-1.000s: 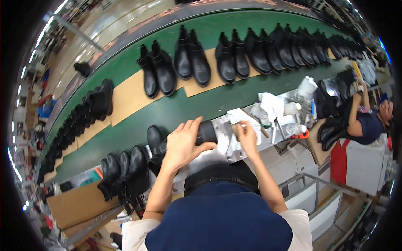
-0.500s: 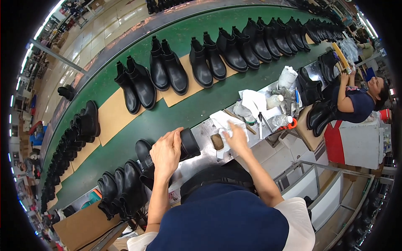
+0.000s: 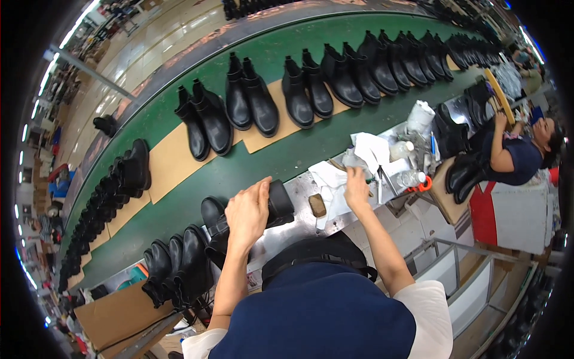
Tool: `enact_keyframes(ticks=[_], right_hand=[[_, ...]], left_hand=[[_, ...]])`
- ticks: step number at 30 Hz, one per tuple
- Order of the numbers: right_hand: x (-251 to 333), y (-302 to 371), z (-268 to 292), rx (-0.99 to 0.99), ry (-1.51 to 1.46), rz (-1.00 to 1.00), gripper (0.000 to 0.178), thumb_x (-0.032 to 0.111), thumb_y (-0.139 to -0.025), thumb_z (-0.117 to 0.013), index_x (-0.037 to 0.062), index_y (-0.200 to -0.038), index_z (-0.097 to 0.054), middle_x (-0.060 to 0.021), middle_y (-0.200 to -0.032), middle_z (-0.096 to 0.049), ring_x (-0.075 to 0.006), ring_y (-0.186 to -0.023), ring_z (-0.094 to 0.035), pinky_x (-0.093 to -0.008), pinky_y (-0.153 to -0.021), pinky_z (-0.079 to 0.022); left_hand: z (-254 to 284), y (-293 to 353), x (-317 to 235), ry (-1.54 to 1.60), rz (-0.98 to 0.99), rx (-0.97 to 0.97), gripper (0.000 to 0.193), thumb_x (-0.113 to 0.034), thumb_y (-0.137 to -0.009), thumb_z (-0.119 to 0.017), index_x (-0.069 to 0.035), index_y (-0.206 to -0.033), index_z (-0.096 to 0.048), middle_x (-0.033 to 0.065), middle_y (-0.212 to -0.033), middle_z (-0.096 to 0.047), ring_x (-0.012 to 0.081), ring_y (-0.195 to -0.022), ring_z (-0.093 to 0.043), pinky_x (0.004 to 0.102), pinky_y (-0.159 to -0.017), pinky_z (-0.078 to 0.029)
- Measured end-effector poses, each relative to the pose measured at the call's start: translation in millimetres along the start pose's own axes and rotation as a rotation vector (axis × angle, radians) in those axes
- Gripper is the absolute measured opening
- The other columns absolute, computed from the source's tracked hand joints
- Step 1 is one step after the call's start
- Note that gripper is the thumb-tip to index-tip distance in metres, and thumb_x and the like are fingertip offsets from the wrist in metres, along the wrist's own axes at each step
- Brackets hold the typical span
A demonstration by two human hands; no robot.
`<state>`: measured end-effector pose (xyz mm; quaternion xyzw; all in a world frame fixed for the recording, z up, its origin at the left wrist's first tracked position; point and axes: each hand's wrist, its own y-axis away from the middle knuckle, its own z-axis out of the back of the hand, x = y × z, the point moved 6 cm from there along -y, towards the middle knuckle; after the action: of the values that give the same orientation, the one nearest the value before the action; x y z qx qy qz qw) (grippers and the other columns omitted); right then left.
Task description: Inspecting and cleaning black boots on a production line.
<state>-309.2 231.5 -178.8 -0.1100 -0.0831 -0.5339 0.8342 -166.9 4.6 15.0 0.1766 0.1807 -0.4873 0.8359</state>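
Green belt beyond; left hand (image 3: 248, 212) clasps boot (image 3: 239, 216) at bench (image 3: 299, 224) edge, right hand (image 3: 357, 190) pinching cloth (image 3: 332, 178): steady boot, wipe evenly.

shoe factory | green conveyor belt (image 3: 179, 113) | rows of black boots (image 3: 251, 105)

That black ankle boot (image 3: 239, 216) is lying on its side on the metal bench, toe toward the green belt, shaft opening facing right. White cloth (image 3: 335, 179) sits crumpled just beside it.
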Motion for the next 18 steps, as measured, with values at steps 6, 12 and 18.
enact_keyframes(ticks=[6, 12, 18], right_hand=[[-34.0, 8.0, -17.6, 0.020, -0.107, -0.047, 0.021, 0.005, -0.077, -0.058, 0.0041, -0.098, -0.057, -0.0127, -0.099, -0.051, -0.0344, -0.100, -0.050, -0.0451, -0.075, -0.047], [-21.4, -0.8, 3.7, -0.127, -0.395, -0.120, 0.013, 0.006, -0.081, -0.052, 0.0006, -0.092, -0.054, -0.0176, -0.085, -0.057, -0.0378, -0.085, -0.055, -0.0462, -0.070, -0.045], [-22.5, -10.1, 9.4, -0.354, -0.832, -0.287, 0.014, 0.007, -0.084, -0.050, -0.0035, -0.093, -0.050, -0.0174, -0.082, -0.059, -0.0307, -0.071, -0.057, -0.0386, -0.067, -0.045]], left_hand=[[-0.9, 0.5, -2.3, 0.291, 0.032, -0.020, 0.035, -0.008, -0.093, -0.038, 0.004, -0.125, -0.045, 0.0201, -0.093, -0.066, 0.0363, -0.084, -0.064, 0.0382, -0.076, -0.048], [-3.8, 1.7, -3.0, 0.261, 0.001, -0.004, 0.040, -0.006, -0.090, -0.040, 0.003, -0.130, -0.040, 0.0193, -0.094, -0.066, 0.0389, -0.081, -0.063, 0.0421, -0.076, -0.048], [-2.0, 0.4, -13.1, 0.254, 0.006, 0.064, 0.050, -0.025, -0.089, -0.053, -0.001, -0.131, -0.040, 0.0189, -0.094, -0.066, 0.0384, -0.083, -0.063, 0.0432, -0.076, -0.048]])
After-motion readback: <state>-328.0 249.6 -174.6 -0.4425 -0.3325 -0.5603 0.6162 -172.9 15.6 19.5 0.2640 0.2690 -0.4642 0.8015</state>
